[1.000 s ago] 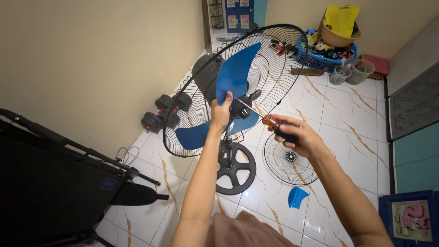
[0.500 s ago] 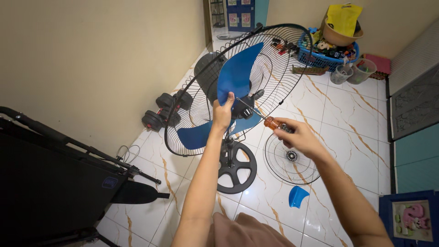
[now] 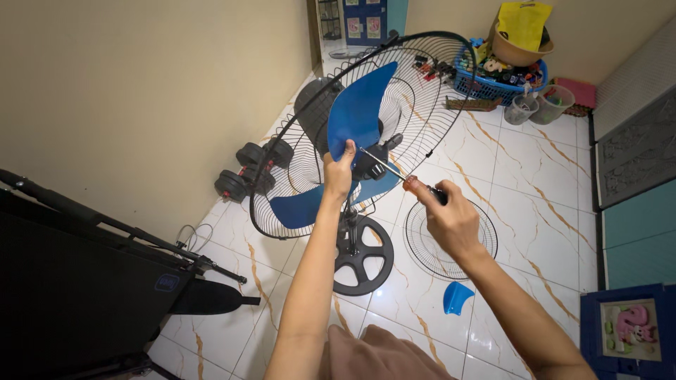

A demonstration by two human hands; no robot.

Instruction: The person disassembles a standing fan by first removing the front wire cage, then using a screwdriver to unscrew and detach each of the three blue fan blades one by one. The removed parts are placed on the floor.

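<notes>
The blue fan blade (image 3: 355, 116) sits on the hub of a standing fan, in front of the black wire guard (image 3: 422, 91) that rises tilted behind it. The left hand (image 3: 339, 172) is closed around the lower edge of the upper blade, thumb in front, gripping it just beside the black hub (image 3: 371, 165). The right hand (image 3: 447, 218) is wrapped shut around the screwdriver (image 3: 401, 177), whose amber handle pokes out above the fist while the thin metal shaft runs up and left to the hub, its tip meeting it.

Compared with half a second ago, the right hand sits a little lower and covers more of the handle, so less amber shows; a second ago that hand held the handle more openly, with the shaft barely visible. The left hand's grip on the blade is unchanged.

Below the hands, the fan's round black base (image 3: 362, 257) stands on the white marbled floor (image 3: 535, 183). A second wire guard (image 3: 451, 243) lies flat on the floor under the right wrist, and a small blue plastic piece (image 3: 456, 297) lies near it. Two black dumbbells (image 3: 246, 172) rest by the wall. A blue basket (image 3: 503, 77) full of small items sits in the far corner, with two clear cups (image 3: 539, 107) beside it.
</notes>
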